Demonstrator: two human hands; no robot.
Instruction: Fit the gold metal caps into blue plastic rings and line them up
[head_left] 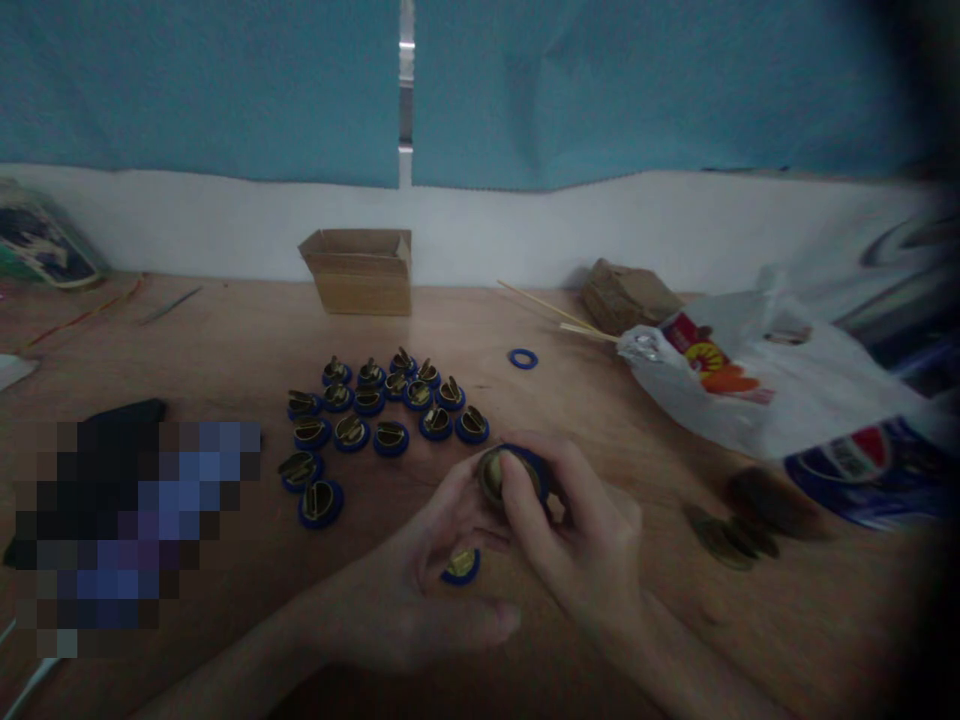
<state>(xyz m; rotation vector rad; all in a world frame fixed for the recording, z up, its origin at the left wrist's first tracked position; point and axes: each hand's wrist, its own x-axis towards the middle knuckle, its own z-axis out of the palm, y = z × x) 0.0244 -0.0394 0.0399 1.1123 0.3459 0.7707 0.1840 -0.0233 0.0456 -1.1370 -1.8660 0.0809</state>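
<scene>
My right hand (585,530) is closed on a round brass-coloured piece (491,478) with a blue ring around it, its thumb pressing on the face. Beside it my left hand (420,580) has its fingers stretched toward the piece's left edge and its thumb held well apart; whether those fingertips bear the piece from behind is hidden. Below the hands lies another brass piece in a blue ring (461,565), partly covered by the left hand. Several similar pieces (391,438) sit in a group to the left, many with a raised flap.
A loose blue ring (523,358) lies beyond the hands. Several dark brass discs (724,540) rest at right, near a plastic bag (675,400) and a blue Pepsi package (870,470). An open cardboard box (364,280) stands at the back. A dark object (112,430), partly pixelated, lies left.
</scene>
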